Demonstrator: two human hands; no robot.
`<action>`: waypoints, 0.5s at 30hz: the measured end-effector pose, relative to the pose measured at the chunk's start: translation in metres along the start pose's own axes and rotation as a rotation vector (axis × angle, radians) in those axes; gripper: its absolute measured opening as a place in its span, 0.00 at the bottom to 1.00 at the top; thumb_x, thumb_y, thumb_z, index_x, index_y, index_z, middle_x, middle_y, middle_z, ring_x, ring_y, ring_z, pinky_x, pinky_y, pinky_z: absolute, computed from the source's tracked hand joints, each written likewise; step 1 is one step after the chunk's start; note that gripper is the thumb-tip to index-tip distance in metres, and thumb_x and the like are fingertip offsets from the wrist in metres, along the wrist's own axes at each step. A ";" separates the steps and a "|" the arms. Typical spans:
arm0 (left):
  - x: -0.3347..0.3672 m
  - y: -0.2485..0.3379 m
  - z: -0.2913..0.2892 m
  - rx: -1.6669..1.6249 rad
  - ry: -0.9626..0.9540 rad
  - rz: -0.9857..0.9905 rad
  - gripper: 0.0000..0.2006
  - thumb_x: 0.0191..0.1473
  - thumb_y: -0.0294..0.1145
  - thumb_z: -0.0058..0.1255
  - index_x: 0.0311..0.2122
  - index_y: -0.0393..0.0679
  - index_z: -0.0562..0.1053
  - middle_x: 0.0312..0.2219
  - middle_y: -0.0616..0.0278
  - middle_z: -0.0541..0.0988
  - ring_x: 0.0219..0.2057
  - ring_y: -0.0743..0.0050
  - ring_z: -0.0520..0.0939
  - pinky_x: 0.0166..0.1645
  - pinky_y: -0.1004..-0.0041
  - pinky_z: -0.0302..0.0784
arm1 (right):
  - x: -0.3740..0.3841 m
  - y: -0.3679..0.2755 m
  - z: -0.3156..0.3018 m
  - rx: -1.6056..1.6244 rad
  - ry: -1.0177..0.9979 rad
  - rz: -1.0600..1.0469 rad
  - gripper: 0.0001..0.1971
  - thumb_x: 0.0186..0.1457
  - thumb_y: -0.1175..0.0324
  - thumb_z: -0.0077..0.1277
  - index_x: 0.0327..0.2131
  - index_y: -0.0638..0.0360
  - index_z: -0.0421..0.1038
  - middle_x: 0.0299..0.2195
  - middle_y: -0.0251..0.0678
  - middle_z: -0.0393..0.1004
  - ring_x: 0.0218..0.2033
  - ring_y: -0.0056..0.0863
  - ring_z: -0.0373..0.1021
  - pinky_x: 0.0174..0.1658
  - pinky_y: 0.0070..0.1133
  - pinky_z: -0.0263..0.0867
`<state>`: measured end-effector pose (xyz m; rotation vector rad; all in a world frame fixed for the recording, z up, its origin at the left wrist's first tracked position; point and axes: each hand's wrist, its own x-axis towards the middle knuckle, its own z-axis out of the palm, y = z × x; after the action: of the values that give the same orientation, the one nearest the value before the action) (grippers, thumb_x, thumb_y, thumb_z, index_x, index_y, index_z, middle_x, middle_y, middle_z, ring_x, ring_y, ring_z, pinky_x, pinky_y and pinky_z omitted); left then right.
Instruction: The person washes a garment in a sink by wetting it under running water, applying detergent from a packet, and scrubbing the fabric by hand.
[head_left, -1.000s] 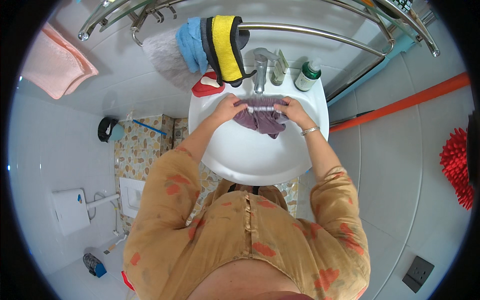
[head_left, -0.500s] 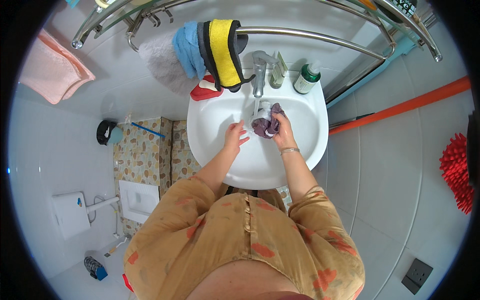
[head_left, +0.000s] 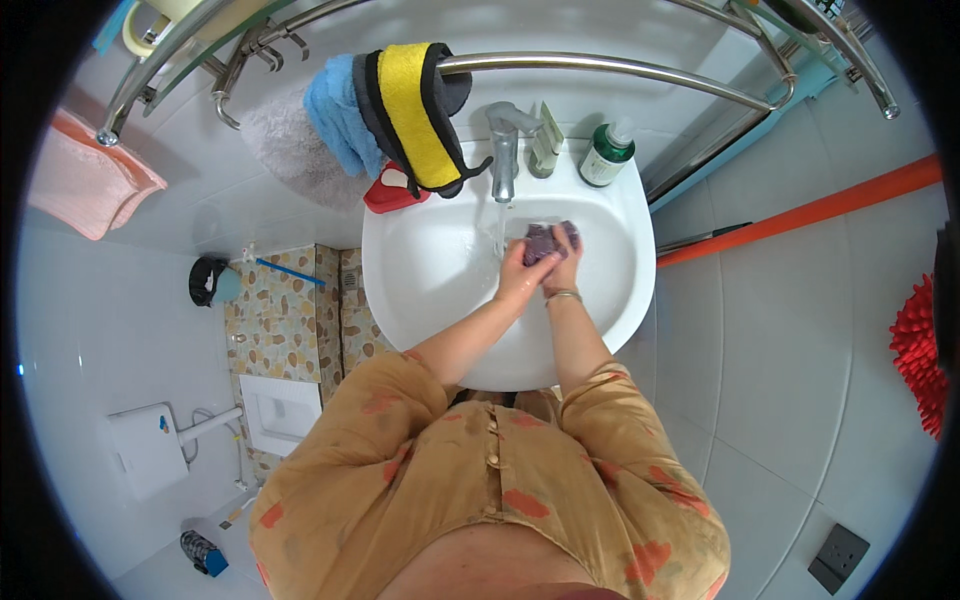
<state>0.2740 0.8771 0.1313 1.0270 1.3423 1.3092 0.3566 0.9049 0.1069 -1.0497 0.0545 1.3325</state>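
Note:
Over the white washbasin [head_left: 420, 310], a wet, bunched purple cloth [head_left: 543, 242] is held between both my hands. My left hand [head_left: 518, 276] grips its left side, fingers wrapped around it. On the cloth's right side, my right hand [head_left: 566, 262] is closed with fingers partly over the top; a bracelet circles that wrist. Water runs from the grey tap [head_left: 503, 150] just left of the cloth and falls into the basin. The cloth's underside is hidden by my hands.
A green pump bottle [head_left: 608, 155] and an upright tube [head_left: 546, 145] stand on the basin's back rim, with a red soap dish [head_left: 393, 190] at the left. Yellow-and-grey [head_left: 408, 110] and blue cloths [head_left: 340, 112] hang from the metal rail [head_left: 620, 68] above.
My left hand has moved right from beside the cloth and taken hold of it. The cloth has shifted slightly right, out of the water stream, and is squeezed smaller. The view has shifted slightly.

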 end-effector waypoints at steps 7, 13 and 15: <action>0.047 0.005 -0.024 0.208 0.148 -0.319 0.17 0.45 0.43 0.54 0.27 0.35 0.73 0.20 0.57 0.76 0.20 0.72 0.74 0.26 0.70 0.69 | -0.031 0.034 0.028 -0.171 -0.130 0.088 0.17 0.46 0.75 0.50 0.41 0.63 0.59 0.36 0.39 0.67 0.35 0.29 0.67 0.40 0.25 0.67; 0.067 -0.021 -0.063 0.285 0.198 -0.437 0.21 0.49 0.48 0.50 0.29 0.34 0.73 0.25 0.54 0.76 0.24 0.68 0.76 0.31 0.69 0.70 | -0.038 0.026 0.034 -0.179 -0.233 0.298 0.14 0.48 0.69 0.50 0.39 0.62 0.64 0.32 0.36 0.69 0.31 0.25 0.66 0.37 0.22 0.66; 0.079 -0.013 -0.088 -0.368 0.243 -0.618 0.18 0.50 0.47 0.49 0.38 0.42 0.70 0.31 0.61 0.76 0.31 0.68 0.77 0.38 0.69 0.73 | -0.034 0.012 0.023 -0.124 -0.255 0.283 0.15 0.51 0.59 0.48 0.38 0.60 0.67 0.33 0.35 0.70 0.35 0.26 0.67 0.42 0.24 0.65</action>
<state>0.1736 0.9369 0.1083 0.1723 1.3777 1.1554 0.3249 0.8919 0.1328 -0.9930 -0.0744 1.7370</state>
